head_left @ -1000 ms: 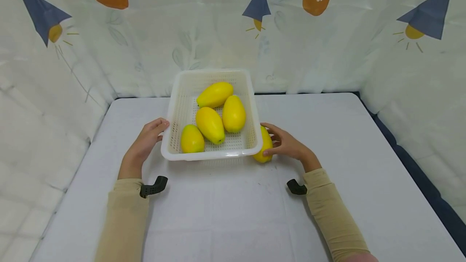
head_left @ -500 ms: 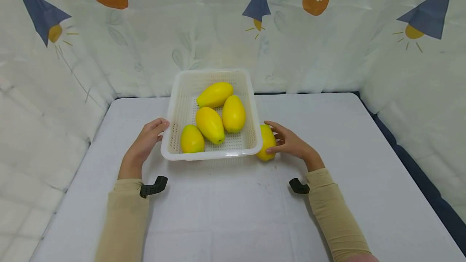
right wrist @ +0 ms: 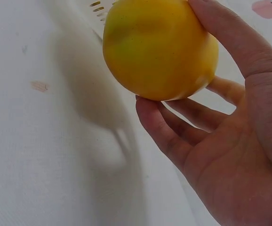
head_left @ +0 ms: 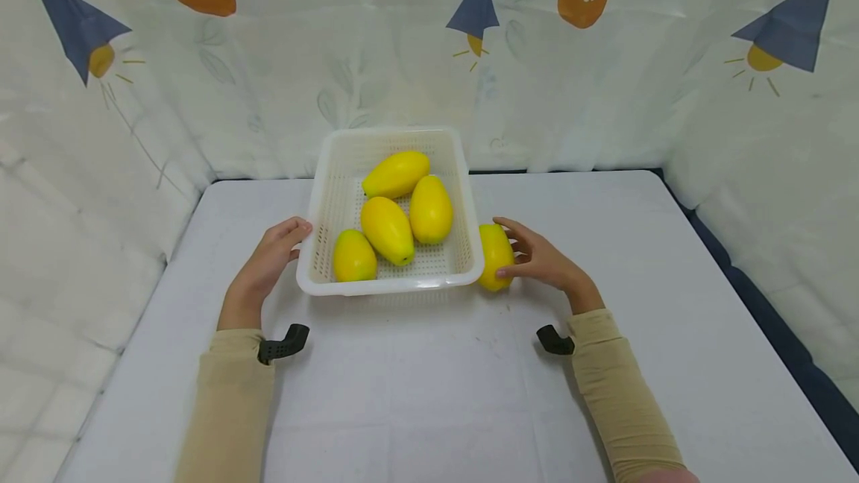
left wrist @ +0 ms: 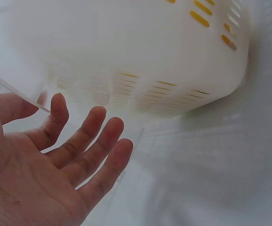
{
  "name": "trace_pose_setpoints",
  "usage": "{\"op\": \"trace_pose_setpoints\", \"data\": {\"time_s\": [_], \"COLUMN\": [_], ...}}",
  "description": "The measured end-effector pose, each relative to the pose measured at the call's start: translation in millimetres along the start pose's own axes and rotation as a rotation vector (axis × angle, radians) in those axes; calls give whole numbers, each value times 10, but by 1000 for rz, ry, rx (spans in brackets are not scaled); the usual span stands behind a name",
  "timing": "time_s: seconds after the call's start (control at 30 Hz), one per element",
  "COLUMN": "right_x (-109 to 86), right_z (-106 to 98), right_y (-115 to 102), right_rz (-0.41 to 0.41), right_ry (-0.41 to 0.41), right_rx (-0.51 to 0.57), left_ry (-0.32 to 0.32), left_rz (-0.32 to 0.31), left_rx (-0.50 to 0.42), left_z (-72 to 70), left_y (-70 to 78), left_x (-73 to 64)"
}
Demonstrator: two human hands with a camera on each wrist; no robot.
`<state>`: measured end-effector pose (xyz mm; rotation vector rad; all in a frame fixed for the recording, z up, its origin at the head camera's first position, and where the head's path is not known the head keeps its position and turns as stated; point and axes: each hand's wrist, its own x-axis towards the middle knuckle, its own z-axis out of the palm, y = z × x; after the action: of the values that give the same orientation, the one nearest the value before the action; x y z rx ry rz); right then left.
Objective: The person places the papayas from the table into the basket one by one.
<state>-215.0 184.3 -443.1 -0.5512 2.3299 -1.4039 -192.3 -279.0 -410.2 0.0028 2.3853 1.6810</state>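
Note:
A white plastic basket [head_left: 416,284] with slotted walls holds several yellow mangoes [head_left: 387,230]. My left hand [head_left: 271,259] is at the basket's left side, its thumb and index finger pinching the rim. The left wrist view shows the other fingers of the left hand [left wrist: 75,160] spread below that rim. Just right of the basket, my right hand [head_left: 540,263] grips another mango [head_left: 495,258] between thumb and fingers. In the right wrist view this mango [right wrist: 159,52] shows a greenish patch, and its shadow lies apart from it on the cloth.
A white cloth [head_left: 416,393] covers the table, with small brownish marks near the right hand. Behind the basket hangs a pale curtain [head_left: 403,58] printed with lamps and bulbs. Dark fabric [head_left: 772,319] runs along the table's right edge.
My right hand has moved slightly right and away from me with its mango, so more of that fruit shows beside the basket. The left hand and basket stay put.

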Motion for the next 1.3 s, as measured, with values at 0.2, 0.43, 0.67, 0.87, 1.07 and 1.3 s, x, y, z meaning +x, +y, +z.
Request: {"op": "trace_pose_setpoints", "data": {"time_s": [0.2, 0.43, 0.67, 0.87, 1.07, 1.3], "right_x": [-13, -31, -50, -67, -74, -89], "right_z": [-31, -62, -86, -95, -92, -96], "right_y": [-44, -91, -151, -190, -217, -240], "right_rz": [-11, -16, -37, -43, -50, -52], "right_ry": [5, 8, 6, 19, 20, 30], "right_rx": [9, 1, 15, 16, 22, 22], "left_ry": [0, -2, -1, 2, 1, -2], "left_rz": [2, 1, 3, -9, -11, -11], "left_rx": [1, 2, -4, 0, 1, -1], "left_z": [2, 4, 1, 5, 2, 1], "left_y": [9, 16, 4, -5, -23, -21], "left_x": [4, 9, 13, 19, 24, 12]}}
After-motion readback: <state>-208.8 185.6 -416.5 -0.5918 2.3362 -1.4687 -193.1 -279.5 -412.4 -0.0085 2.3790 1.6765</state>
